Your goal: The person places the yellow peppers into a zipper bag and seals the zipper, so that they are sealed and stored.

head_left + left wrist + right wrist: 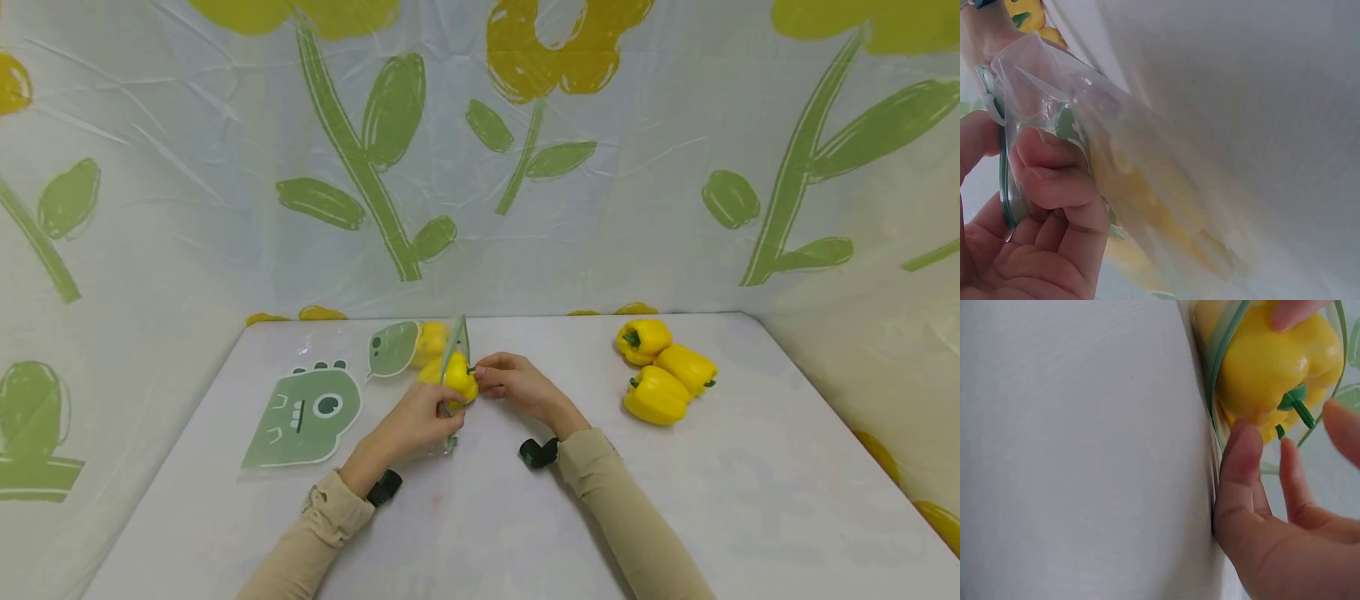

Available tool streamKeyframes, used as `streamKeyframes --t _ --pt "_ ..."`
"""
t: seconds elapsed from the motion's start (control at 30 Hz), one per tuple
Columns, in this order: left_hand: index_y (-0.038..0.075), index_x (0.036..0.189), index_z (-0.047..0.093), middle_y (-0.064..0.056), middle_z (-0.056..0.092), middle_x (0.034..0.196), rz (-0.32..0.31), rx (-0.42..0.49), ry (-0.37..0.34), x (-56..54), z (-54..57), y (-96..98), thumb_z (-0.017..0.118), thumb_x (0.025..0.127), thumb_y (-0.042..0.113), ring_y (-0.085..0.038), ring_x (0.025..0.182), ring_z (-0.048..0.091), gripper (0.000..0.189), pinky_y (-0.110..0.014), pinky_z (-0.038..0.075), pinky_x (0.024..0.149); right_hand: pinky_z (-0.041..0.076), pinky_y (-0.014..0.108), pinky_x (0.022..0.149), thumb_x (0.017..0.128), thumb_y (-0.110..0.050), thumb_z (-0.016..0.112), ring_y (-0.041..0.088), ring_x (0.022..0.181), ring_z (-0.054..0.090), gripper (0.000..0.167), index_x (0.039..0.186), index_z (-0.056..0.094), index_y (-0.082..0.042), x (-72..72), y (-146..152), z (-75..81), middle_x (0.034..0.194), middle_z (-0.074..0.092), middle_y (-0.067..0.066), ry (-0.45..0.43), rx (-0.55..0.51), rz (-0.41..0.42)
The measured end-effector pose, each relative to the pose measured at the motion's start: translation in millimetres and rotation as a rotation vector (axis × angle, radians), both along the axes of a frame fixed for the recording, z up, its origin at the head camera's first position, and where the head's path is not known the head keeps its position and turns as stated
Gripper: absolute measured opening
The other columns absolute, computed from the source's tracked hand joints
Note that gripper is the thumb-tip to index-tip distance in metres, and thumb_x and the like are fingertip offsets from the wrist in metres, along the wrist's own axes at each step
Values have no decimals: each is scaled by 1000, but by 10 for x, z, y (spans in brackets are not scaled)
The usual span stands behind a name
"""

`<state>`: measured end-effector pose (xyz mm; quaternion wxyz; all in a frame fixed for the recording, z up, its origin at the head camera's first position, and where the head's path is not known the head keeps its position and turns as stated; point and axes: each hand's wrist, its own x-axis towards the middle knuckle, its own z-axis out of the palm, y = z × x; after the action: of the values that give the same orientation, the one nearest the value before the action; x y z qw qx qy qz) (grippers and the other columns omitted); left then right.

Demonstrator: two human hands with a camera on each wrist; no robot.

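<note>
My left hand [423, 414] grips the rim of a clear zip bag [1129, 100] with green edging, fingers curled over it. In the mouth of this bag sits a yellow bell pepper [1272, 359], its green stem facing outward, and a fingertip of the left hand rests on it. Deeper in the bag, more yellow shows behind a green print [393, 348]. Close by the pepper, my right hand [525, 387] has its fingers spread and loosely bent around the stem side. Whether its fingertips touch the pepper I cannot tell.
Three yellow bell peppers [663, 375] lie grouped on the right of the white table [757, 500]. To the left, a flat clear bag with a green one-eyed monster print [307, 417] lies on the tabletop. A flower-printed curtain [637, 208] hangs behind and at both sides.
</note>
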<state>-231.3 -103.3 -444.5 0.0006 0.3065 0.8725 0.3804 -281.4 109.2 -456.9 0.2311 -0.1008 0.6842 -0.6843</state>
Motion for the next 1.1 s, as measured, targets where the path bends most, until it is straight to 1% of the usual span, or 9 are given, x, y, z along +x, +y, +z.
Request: streamKeyframes --t 0.07,0.13,0.33,0.4,0.53,0.67,0.87,0.97,1.1 --pt "-2 96 75 -3 67 75 -6 9 7 0 4 -4 67 80 3 -2 50 45 19 -21 43 49 51 33 85 100 -9 53 23 96 62 29 122 55 10 -3 1 -4 115 61 15 11 -4 -38" --pt "-3 95 75 -3 68 77 -10 14 11 1 6 -4 67 80 3 -1 50 45 19 -20 43 49 52 31 81 100 -8 53 23 93 63 25 116 58 9 -7 -6 -17 110 64 13 16 -3 -62" --pt "-2 96 76 -4 70 80 -7 11 17 1 18 4 66 80 3 -1 49 45 19 -20 42 48 54 31 76 97 -7 58 23 83 62 18 107 64 7 6 -76 -52 101 69 10 78 46 -112" --pt "-1 96 76 -2 69 77 -5 4 17 0 23 9 66 81 4 -1 47 44 20 -20 41 48 52 31 75 96 -7 60 23 81 62 18 106 65 7 27 -114 -44 97 69 11 106 74 -128" --pt "-2 98 77 5 62 63 -16 7 32 -1 29 10 64 81 4 0 45 42 22 -19 39 47 48 30 69 94 -9 63 22 77 58 19 104 68 6 63 -200 -23 93 69 13 148 144 -160" --pt "-2 99 77 9 59 59 -35 18 54 -1 33 -5 63 80 4 1 45 41 24 -19 38 46 45 29 63 93 -12 65 21 74 58 17 101 71 2 69 -274 -7 92 70 11 176 198 -187" --pt "0 102 76 9 58 61 -57 2 62 -3 40 -35 64 80 5 -1 48 41 26 -20 39 49 43 28 62 90 -18 71 21 73 60 17 100 77 -5 23 -339 18 92 72 2 147 266 -201" --pt "0 102 76 10 53 58 -73 -4 50 -9 38 -54 63 80 5 -1 48 40 26 -20 37 50 45 28 64 89 -17 72 23 77 61 18 100 78 -5 2 -368 19 95 73 3 149 281 -190" --pt "0 102 76 10 48 56 -90 -12 27 -7 55 -63 63 79 4 -2 49 39 26 -20 35 51 47 26 66 89 -13 71 19 79 60 17 99 78 -2 -11 -401 -1 96 74 4 167 297 -176"
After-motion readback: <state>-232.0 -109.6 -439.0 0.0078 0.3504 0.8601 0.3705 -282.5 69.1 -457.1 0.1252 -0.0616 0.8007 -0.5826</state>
